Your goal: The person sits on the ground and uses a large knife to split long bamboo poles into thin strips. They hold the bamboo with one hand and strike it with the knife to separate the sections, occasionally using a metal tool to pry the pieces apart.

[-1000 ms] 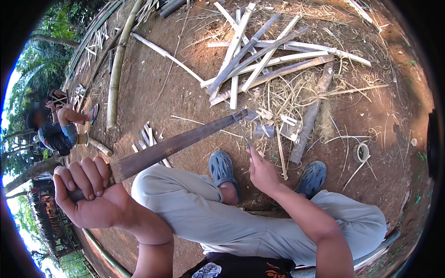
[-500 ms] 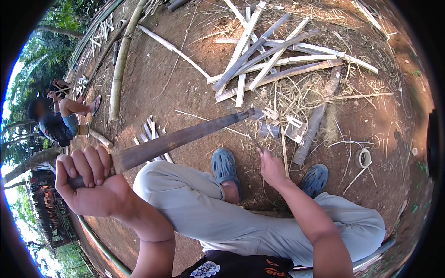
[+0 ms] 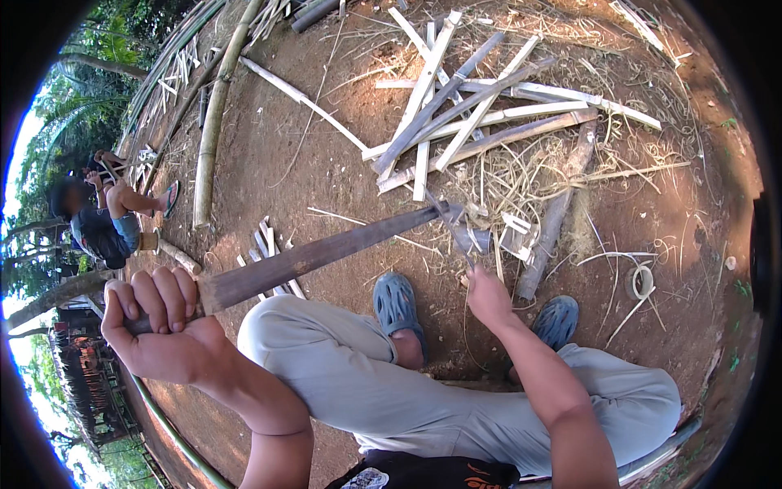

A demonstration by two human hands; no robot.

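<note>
Outdoors, my left hand (image 3: 155, 326) is clenched round a long machete (image 3: 326, 253) poised over the thin bamboo strip (image 3: 453, 232) my right hand (image 3: 487, 295) pinches upright above the dirt, mid-trimming; the next cut needs careful aim clear of my fingers.
</note>
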